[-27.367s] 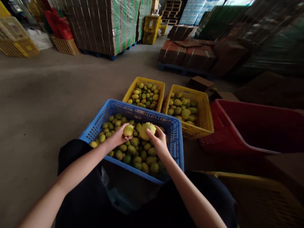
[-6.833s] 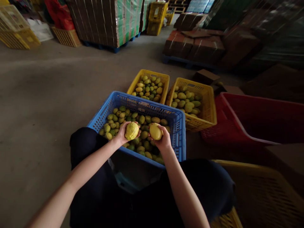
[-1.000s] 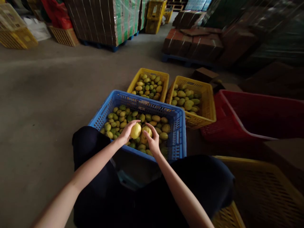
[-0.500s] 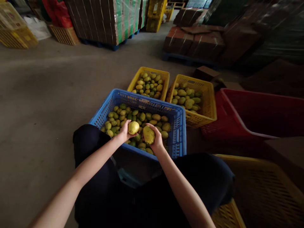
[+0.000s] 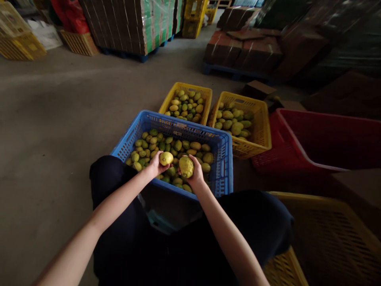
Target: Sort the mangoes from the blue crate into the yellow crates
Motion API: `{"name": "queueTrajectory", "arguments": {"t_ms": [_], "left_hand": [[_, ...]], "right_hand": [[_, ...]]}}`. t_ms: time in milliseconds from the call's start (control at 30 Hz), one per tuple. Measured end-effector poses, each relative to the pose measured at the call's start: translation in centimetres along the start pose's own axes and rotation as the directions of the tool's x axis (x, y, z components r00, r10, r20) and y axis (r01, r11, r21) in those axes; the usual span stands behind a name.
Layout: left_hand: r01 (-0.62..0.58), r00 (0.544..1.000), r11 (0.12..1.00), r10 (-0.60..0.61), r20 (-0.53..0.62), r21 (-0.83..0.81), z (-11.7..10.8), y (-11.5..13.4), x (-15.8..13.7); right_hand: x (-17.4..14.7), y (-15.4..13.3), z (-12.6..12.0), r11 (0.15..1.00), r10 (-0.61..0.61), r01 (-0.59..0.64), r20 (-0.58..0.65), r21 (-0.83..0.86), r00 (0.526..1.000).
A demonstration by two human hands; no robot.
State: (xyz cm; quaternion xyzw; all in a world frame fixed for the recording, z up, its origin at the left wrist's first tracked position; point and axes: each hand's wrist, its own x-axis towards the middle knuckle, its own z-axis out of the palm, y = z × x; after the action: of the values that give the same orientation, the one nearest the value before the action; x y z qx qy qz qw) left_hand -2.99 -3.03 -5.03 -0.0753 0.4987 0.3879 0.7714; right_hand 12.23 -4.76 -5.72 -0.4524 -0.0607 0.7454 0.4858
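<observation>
Over the near part of a rectangular blue crate [image 5: 228, 167] of hard plastic, its walls pierced with slots and small holes, two bare hands each held one lemon-like fruit. The left hand [image 5: 156, 165] had its grip wrapped around a smooth yellow fruit [image 5: 166, 159], rounded and faintly glossy. The right hand [image 5: 196, 172] had its grip clamped on a knobbly fruit [image 5: 186, 167], bigger and greener-yellow, its skin lumpy and uneven. The two fruits were near each other but apart. Beneath them, a loose layer of oval fruits [image 5: 145, 153], green through dull yellow, covered the crate's floor. Just beyond the far rim stood two yellow crates, a left one [image 5: 178, 85] and a right one [image 5: 262, 131], both of slotted plastic and holding similar fruit. Further right was a deep red plastic tub [image 5: 268, 159] with a rounded, paler rim. The wearer's dark fabric trousers [image 5: 110, 178] framed the near side, knees spread. Behind, on a dull grey floor [image 5: 59, 111], rose a boxy stack [image 5: 116, 24] partly sheathed in shiny clear film.
</observation>
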Motion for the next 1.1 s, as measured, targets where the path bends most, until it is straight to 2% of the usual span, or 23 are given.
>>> {"name": "queueTrajectory", "arguments": {"t_ms": [133,300,567,800,1100], "left_hand": [[-0.044,0.999,0.995,0.044,0.0,0.092,0.0,-0.1,0.1],[-0.046,0.999,0.995,0.046,-0.002,0.086,-0.1,0.0,0.0],[-0.029,0.999,0.997,0.031,-0.02,0.074,-0.1,0.2,-0.1],[-0.017,1.0,0.996,0.018,-0.01,0.086,0.0,0.2,-0.3],[-0.011,1.0,0.997,0.012,-0.011,0.081,0.0,0.1,-0.3]], "right_hand": [[0.2,0.1,0.1,0.999,0.024,-0.025,-0.024,-0.023,0.999],[0.3,0.2,0.0,0.994,0.068,-0.071,-0.034,-0.082,0.997],[0.0,0.1,0.1,0.98,0.137,-0.154,-0.132,-0.127,0.982],[0.4,0.1,-0.6,0.991,0.053,-0.068,-0.127,-0.114,0.991],[0.8,0.0,-0.9,0.993,0.054,-0.064,-0.103,-0.096,0.993]]}}
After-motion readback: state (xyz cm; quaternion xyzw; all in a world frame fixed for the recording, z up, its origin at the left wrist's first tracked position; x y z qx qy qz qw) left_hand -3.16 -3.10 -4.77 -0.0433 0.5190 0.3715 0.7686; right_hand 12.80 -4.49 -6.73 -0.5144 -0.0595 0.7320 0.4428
